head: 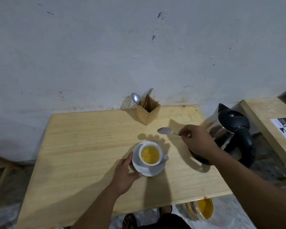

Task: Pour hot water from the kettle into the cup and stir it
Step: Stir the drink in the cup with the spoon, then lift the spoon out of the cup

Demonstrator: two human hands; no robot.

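Note:
A white cup (155, 147) filled with yellow liquid stands on a white saucer (139, 166) in the middle of the wooden table (82, 146). My left hand (125, 174) grips the saucer's left rim. My right hand (196, 141) holds a metal spoon (165, 130) by its handle, bowl pointing left, above the table to the upper right of the cup. The steel kettle (221, 129) with a black lid and handle stands at the table's right edge, behind my right hand.
A wooden cutlery holder (149, 113) with a spoon and forks stands at the back edge by the wall. Another wooden surface (261, 118) with a printed sheet lies to the right. A jar of yellow stuff (205, 209) sits on the floor below the table's front edge.

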